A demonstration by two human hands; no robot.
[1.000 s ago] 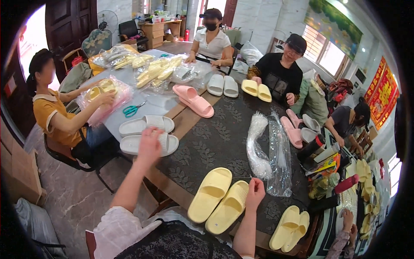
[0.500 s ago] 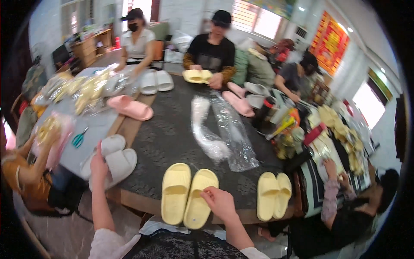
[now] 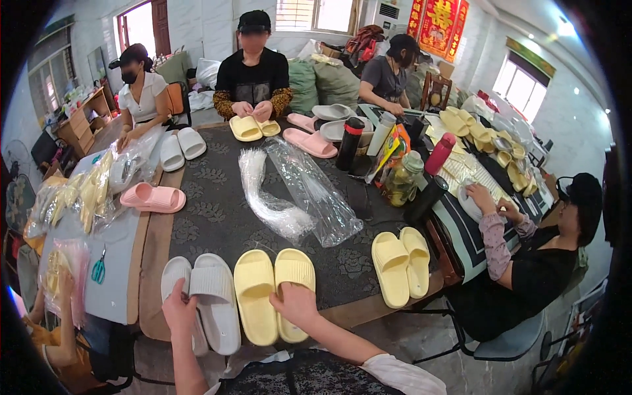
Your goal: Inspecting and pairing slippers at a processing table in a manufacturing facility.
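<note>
Head view: left hand [image 3: 179, 309] in a closed grip on the heel of one of two white ridged foam slippers [image 3: 214, 299] at the near edge of the dark patterned desk [image 3: 217, 217]. Right hand [image 3: 296, 304] rests flat, ungripping, on one of two pale yellow foam slippers [image 3: 257, 299] beside them. Clear crinkled plastic bags [image 3: 309, 191] lie mid-desk, contents unclear. Second yellow pair [image 3: 401, 263] right.

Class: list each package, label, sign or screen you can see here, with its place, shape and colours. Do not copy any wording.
Red hanging sign: back wall, tall, gold markings.
Clear plastic bags: table centre, long, crinkled.
Bagged yellow slippers: left table edge, transparent wrap.
Colourful snack packet: beside the bottles, upright, yellow and red.
</note>
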